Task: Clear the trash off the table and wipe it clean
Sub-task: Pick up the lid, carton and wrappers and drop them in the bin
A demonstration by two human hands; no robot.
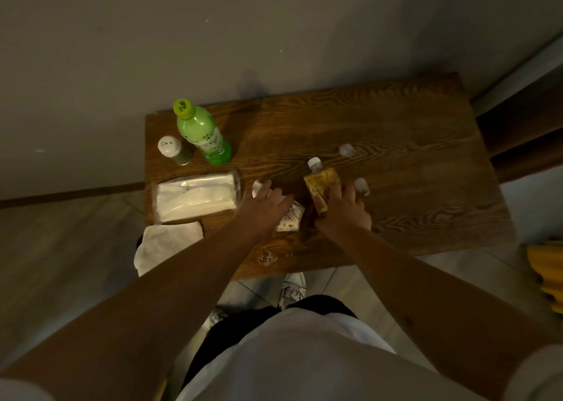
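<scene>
Forearms reach over wooden table (396,132). R hand (342,207) clasps yellow drink pouch (321,192), centre-front; light, soft, prob slippery, best held mid-body. L hand (263,201) flat, fingers spread, pressing crumpled wrapper (289,219) beside tissue pack (195,198).

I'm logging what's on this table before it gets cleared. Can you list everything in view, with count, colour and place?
table: 1, dark brown wood, against the wall
bottle: 1, green with yellow-green cap, far left of table
shaker: 1, white perforated top, left of the bottle
tissue pack: 1, white in clear wrap, left near side
cloth: 1, white, hanging over the near left edge
drink pouch: 1, yellow with white cap, centre
crumpled wrapper: 1, white printed, between the hands
clear scraps: 2, right of the pouch
wet patch: 1, near edge
left hand: 1, on a white tissue
right hand: 1, gripping the pouch
</scene>
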